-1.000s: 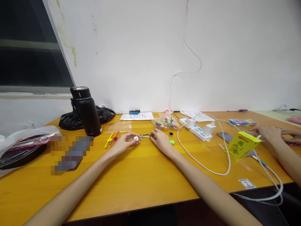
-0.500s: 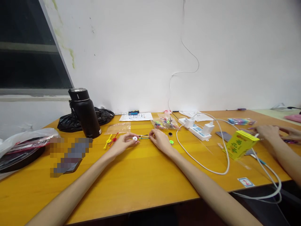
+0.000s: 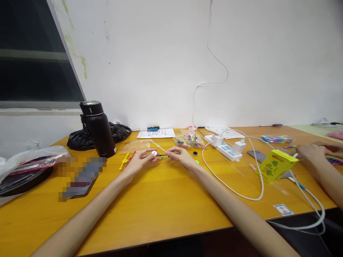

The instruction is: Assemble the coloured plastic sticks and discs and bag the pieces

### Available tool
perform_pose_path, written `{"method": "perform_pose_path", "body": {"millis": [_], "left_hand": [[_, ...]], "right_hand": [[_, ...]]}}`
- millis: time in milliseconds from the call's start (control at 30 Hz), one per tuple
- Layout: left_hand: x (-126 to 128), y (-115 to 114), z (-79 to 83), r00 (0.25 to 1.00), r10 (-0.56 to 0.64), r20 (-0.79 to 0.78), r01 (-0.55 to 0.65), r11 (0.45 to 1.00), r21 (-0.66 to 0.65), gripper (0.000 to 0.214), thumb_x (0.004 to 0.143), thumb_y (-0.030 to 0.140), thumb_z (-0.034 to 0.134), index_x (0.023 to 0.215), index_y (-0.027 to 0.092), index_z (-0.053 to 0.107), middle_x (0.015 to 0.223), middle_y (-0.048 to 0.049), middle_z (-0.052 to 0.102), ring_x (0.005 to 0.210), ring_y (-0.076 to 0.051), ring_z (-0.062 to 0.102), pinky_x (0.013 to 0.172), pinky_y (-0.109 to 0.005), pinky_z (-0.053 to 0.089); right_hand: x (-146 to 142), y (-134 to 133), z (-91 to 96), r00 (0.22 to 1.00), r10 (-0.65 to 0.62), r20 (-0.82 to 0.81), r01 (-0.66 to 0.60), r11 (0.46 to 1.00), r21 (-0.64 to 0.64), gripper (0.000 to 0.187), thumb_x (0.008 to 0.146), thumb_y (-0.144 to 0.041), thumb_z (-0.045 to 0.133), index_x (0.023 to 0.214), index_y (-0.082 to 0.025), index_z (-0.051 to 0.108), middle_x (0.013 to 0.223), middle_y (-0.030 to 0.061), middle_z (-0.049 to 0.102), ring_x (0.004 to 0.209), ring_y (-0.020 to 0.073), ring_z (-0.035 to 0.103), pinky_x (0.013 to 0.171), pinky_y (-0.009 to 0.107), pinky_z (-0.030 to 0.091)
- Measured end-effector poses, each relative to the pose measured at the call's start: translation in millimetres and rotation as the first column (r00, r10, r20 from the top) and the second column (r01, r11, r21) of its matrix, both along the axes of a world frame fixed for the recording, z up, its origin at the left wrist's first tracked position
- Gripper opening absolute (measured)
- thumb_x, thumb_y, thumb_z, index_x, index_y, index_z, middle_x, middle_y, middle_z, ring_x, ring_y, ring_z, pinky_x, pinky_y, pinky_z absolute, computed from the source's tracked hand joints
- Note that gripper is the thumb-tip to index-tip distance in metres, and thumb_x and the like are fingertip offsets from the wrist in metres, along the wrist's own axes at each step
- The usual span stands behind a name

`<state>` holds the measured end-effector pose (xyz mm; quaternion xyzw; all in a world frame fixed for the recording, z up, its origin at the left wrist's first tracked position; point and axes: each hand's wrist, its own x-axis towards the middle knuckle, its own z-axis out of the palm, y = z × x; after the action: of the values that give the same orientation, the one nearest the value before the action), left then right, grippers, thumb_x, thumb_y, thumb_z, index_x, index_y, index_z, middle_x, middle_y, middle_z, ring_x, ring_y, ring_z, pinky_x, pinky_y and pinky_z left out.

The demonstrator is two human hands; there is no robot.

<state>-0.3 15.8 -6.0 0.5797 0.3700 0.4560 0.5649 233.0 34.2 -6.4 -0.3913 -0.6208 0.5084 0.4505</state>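
Observation:
My left hand [image 3: 140,160] pinches a small white disc [image 3: 153,153] just above the orange table [image 3: 160,203]. My right hand [image 3: 181,156] is closed in a pinch on a thin white stick [image 3: 158,146] that slants up and to the left toward the disc. A thin black and blue stick [image 3: 164,157] lies between the two hands. Yellow and red sticks [image 3: 127,158] lie just left of my left hand. A green disc [image 3: 197,161] peeks out beside my right wrist and a black disc [image 3: 195,153] lies behind it.
A black bottle [image 3: 98,128], a black bag [image 3: 118,130], a clear empty bag [image 3: 135,145], a bag of coloured sticks [image 3: 189,141], papers [image 3: 156,133], a power strip [image 3: 223,149] with white cables and a yellow carton [image 3: 276,165] stand around. Another person's hand [image 3: 311,153] works at the right.
My right hand has lifted a thin white stick, which now slants up toward the white disc in my left hand. Both hands have risen slightly and drawn closer.

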Motion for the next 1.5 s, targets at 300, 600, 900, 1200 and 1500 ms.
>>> {"method": "perform_pose_path", "body": {"millis": [300, 600, 900, 1200, 1500], "left_hand": [[1.7, -2.7, 1.7, 0.999, -0.037, 0.028, 0.037, 0.999, 0.019, 0.047, 0.081, 0.047, 0.076, 0.119, 0.021, 0.067, 0.123, -0.0090, 0.072, 0.115, -0.026, 0.068, 0.112, -0.042, 0.044], [1.2, -0.5, -1.6, 0.998, -0.047, 0.033, 0.045, 0.998, 0.046, 0.049, 0.081, 0.047, 0.076, 0.122, 0.022, 0.068, 0.127, -0.0084, 0.071, 0.118, -0.028, 0.067, 0.112, -0.044, 0.044], [5.2, -2.9, 3.1, 0.999, 0.050, -0.021, -0.046, 0.986, 0.162, 0.044, 0.082, 0.051, 0.073, 0.117, 0.023, 0.070, 0.135, -0.0088, 0.066, 0.124, -0.028, 0.062, 0.112, -0.043, 0.043], [4.9, -7.1, 12.1, 0.998, 0.059, -0.017, -0.052, 0.958, 0.283, 0.041, 0.086, 0.046, 0.071, 0.119, 0.022, 0.068, 0.135, -0.0098, 0.066, 0.129, -0.027, 0.058, 0.112, -0.042, 0.042], [2.5, -8.1, 13.5, 0.994, 0.078, -0.083, -0.045, 0.938, 0.343, 0.040, 0.088, 0.046, 0.068, 0.120, 0.022, 0.069, 0.136, -0.0096, 0.065, 0.123, -0.026, 0.062, 0.109, -0.040, 0.046]], "right_hand": [[-6.7, -3.2, 4.6, 0.994, -0.101, -0.042, 0.105, 0.986, 0.130, 0.034, 0.064, -0.047, 0.087, 0.078, -0.018, 0.075, 0.086, 0.0063, 0.074, 0.082, 0.0208, 0.068, 0.085, 0.036, 0.052], [-6.2, 1.8, 0.1, 0.990, -0.106, -0.092, 0.115, 0.989, 0.098, 0.036, 0.059, -0.046, 0.088, 0.078, -0.018, 0.073, 0.085, 0.0045, 0.074, 0.085, 0.0201, 0.068, 0.088, 0.036, 0.053], [-6.5, -6.5, 2.2, 0.994, -0.111, 0.025, 0.104, 0.974, 0.201, 0.036, 0.068, -0.049, 0.083, 0.083, -0.017, 0.077, 0.092, 0.0084, 0.077, 0.085, 0.0227, 0.070, 0.082, 0.036, 0.055], [-8.7, -16.0, 3.9, 0.985, -0.152, 0.077, 0.093, 0.857, 0.507, 0.013, 0.082, -0.035, 0.077, 0.085, -0.022, 0.079, 0.090, 0.0075, 0.076, 0.086, 0.0231, 0.068, 0.077, 0.035, 0.052], [-7.5, -13.2, 4.4, 0.979, -0.187, 0.079, 0.127, 0.868, 0.481, 0.018, 0.081, -0.041, 0.077, 0.083, -0.023, 0.079, 0.091, 0.0075, 0.077, 0.087, 0.0248, 0.069, 0.076, 0.037, 0.052]]}}
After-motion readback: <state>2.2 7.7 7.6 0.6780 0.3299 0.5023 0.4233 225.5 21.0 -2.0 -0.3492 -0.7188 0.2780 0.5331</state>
